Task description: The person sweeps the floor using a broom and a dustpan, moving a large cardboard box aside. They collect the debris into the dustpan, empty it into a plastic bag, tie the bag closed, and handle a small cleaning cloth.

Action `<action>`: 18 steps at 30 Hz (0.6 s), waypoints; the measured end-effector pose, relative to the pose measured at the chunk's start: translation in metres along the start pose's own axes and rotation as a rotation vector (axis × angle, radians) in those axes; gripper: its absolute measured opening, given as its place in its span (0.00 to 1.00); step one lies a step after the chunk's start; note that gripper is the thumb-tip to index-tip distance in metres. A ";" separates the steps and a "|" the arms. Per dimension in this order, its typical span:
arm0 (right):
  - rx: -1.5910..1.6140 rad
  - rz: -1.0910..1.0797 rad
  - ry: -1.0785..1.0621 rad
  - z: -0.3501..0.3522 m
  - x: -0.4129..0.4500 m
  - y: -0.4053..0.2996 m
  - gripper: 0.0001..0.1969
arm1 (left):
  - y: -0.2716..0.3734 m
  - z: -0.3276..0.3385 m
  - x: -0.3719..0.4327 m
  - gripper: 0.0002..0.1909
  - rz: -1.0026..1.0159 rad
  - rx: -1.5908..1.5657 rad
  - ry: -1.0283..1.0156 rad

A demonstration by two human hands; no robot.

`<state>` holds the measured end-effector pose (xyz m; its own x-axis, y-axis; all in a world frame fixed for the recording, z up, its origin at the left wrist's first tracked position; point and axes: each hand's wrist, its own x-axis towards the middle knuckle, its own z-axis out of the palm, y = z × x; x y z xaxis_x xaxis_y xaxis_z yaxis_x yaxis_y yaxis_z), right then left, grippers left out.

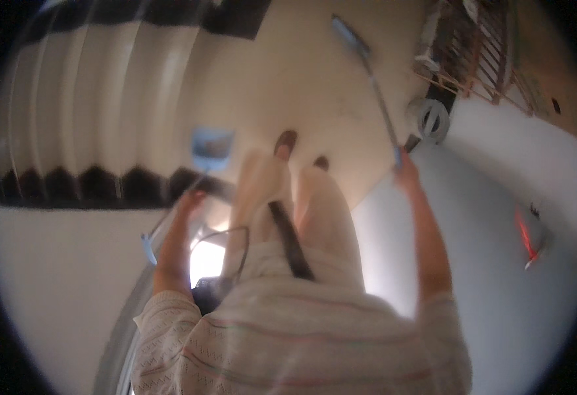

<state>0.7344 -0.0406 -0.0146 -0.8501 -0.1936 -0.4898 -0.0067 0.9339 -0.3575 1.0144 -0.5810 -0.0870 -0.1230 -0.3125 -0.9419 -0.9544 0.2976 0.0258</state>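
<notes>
My left hand (193, 200) grips the handle of a long-handled blue dustpan (196, 165), held left of my legs. Something dark lies in its pan, too blurred to name. The handle's blue top end sticks out beyond my left forearm. Out to the right, my right hand (407, 172) is closed around the blue grip of a broom (378, 91). Its grey-blue head (350, 35) points away from me, over the beige floor; whether it touches the floor cannot be told.
A flight of pale steps (106, 89) with dark ends runs along the left. A white ring-shaped object (434, 121) is beside the wall at right. Beyond it stands a brown slatted rack (486, 59). A red object (525, 234) shows against the grey-white wall (486, 197).
</notes>
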 end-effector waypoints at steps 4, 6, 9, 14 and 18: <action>-0.142 0.041 -0.145 0.008 0.106 -0.070 0.28 | -0.063 0.030 -0.029 0.11 -0.130 -0.202 0.003; -0.245 -0.118 -0.192 0.035 0.100 -0.079 0.28 | -0.156 0.044 -0.037 0.11 -0.016 -0.131 0.139; -0.465 -0.187 -0.370 0.042 0.060 -0.056 0.27 | -0.132 0.063 -0.089 0.05 -0.068 -0.425 0.282; -0.613 -0.334 -0.493 0.025 -0.037 0.028 0.28 | -0.160 0.053 -0.143 0.07 0.280 -0.129 0.890; -0.701 -0.183 -0.650 -0.009 -0.090 0.078 0.31 | -0.119 -0.021 -0.186 0.12 0.425 0.002 1.320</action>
<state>0.8058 0.0524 0.0088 -0.3494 -0.2856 -0.8924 -0.6008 0.7992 -0.0206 1.1451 -0.5772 0.0923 -0.5659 -0.8109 0.1490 -0.7787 0.5851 0.2266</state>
